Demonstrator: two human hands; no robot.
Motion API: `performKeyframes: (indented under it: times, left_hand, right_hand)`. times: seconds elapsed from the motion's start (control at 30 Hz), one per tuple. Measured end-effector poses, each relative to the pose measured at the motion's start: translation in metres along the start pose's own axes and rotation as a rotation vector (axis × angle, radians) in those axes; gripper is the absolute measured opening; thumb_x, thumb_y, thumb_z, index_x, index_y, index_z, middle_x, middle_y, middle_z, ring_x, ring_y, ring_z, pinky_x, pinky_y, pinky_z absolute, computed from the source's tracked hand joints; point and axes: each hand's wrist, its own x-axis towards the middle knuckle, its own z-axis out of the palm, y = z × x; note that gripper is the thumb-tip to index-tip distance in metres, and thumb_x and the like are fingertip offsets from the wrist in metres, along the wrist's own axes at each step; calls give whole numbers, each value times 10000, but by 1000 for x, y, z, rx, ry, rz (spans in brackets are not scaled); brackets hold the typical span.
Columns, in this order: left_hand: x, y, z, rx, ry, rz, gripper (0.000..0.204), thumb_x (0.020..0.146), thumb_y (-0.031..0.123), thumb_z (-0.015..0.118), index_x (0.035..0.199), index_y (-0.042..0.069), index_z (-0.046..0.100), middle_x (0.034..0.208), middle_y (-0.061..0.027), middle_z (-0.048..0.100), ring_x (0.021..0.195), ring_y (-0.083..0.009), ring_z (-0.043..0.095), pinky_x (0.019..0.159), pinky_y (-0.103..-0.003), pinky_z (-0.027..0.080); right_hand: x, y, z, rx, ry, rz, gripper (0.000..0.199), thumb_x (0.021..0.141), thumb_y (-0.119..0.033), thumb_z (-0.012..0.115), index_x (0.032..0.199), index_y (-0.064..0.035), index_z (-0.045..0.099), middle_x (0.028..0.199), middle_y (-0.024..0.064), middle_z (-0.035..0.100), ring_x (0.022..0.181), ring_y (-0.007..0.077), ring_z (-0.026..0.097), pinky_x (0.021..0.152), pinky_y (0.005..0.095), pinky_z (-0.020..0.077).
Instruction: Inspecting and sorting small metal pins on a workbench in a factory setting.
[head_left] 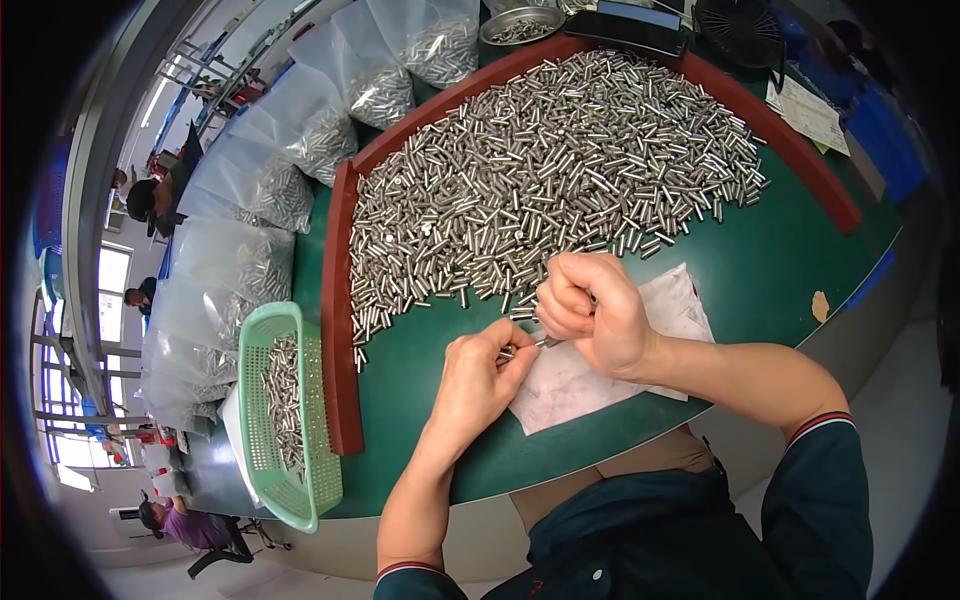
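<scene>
1. A dark green work table [790, 250] with a curved front edge is seen across the centre and right of the frame.
2. A large heap of small silver metal cylinders [540, 160] is spread over the upper centre, bounded by a reddish-brown raised border [342, 300].
3. Clear plastic bags filled with the same cylinders [290, 160] are stacked along the upper left.
4. A light green perforated plastic basket [290, 420], partly filled with cylinders, is placed at the lower left.
5. A creased white paper sheet [590, 385] is laid at the centre, under both hands.
6. The right hand [590, 310] is closed in a fist around several cylinders.
7. The left hand [480, 375] is narrowed to a pinch.
8. One small silver cylinder [508, 352] is held at the left fingertips, just beside the right hand, above the sheet.
</scene>
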Motion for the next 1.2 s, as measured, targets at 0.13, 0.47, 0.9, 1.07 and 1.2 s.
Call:
performKeyframes:
  times: [0.13, 0.47, 0.9, 1.07, 1.2]
  left_hand:
    - [0, -2, 0, -12, 0, -7, 96, 718, 62, 606, 726, -15, 549, 550, -129, 549, 464, -219, 545, 471, -304, 424]
    - [1, 0, 2, -7, -3, -17, 101, 718, 63, 610, 717, -21, 554, 550, -131, 551, 468, -213, 550, 471, -306, 426]
    - [1, 6, 1, -1, 18, -10, 97, 712, 48, 611, 702, -34, 561, 573, -143, 565, 475, -212, 552, 481, -303, 431]
    - [0, 8, 0, -7, 22, -5, 94, 712, 45, 605, 710, -39, 564, 607, -138, 587, 492, -204, 562, 495, -300, 439]
    - [2, 8, 1, -8, 18, -1, 83, 708, 37, 597, 721, -40, 568, 618, -130, 594, 495, -203, 564, 497, -299, 439]
  right_hand:
    - [0, 0, 1, -7, -1, -1, 358, 856, -181, 313, 508, -111, 273, 420, -23, 252, 391, 69, 173, 393, 238, 154]
    - [0, 1, 0, -30, -16, 5, 365, 857, -186, 319, 503, -112, 272, 418, -24, 258, 390, 71, 183, 393, 237, 164]
    - [-5, 10, 8, -252, -56, -84, 321, 814, -169, 369, 529, -35, 304, 487, -1, 316, 468, 75, 271, 427, 254, 240]
    - [-5, 8, 15, -317, -58, -140, 336, 837, -159, 340, 516, -81, 277, 478, -25, 273, 450, 66, 236, 429, 234, 206]
    - [-1, 13, 10, -305, -50, -150, 343, 841, -168, 344, 516, -87, 268, 476, -27, 265, 443, 63, 225, 418, 231, 195]
